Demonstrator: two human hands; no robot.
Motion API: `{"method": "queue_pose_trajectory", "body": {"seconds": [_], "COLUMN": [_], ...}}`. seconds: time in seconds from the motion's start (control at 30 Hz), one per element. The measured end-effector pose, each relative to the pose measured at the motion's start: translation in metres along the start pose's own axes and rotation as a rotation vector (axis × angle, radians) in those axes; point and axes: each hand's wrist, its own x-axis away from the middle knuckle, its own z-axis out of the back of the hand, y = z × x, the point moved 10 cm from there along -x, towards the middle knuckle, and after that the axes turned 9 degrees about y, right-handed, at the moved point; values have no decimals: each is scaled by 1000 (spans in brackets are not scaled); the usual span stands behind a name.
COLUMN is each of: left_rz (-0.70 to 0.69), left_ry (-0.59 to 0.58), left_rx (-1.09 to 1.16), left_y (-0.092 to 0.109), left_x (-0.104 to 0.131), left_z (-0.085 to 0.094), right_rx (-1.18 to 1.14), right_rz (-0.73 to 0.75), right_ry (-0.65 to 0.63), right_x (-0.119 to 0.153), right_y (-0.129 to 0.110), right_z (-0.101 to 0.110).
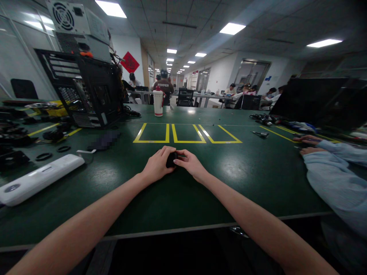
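Observation:
Between my two hands is a small black rounded object (171, 160), just above or on the green table (183, 198); its kind I cannot make out. My left hand (158, 163) wraps round its left side, thumb and fingers closed. From the right, my right hand (190, 164) pinches it between thumb and fingers. Much of the object is hidden by the fingers. Just beyond my hands, yellow tape (187, 142) marks three open-topped outlines on the table.
A black computer case (94, 91) with a power supply (77, 17) on top stands at left. Nearer lie a white power strip (43, 178) and black rings (44, 156). A red-and-white cup (158, 102) stands behind the outlines. At right are a co-worker's hands (311, 145) and sleeves.

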Motion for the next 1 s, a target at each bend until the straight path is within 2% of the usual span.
{"method": "queue_pose_trajectory", "body": {"seconds": [0.37, 0.6, 1.0], "left_rz": [-5, -4, -21], "left_ry": [2, -3, 15], "left_rx": [-9, -7, -32], "left_y": [0, 1, 0], "left_x": [0, 0, 0], "left_z": [0, 1, 0], "right_rx": [5, 37, 14], "right_rz": [54, -5, 91], "right_ry": [14, 8, 34], "right_x": [3, 3, 1], "right_y": [-8, -4, -9], "right_z": [-1, 0, 0]}}
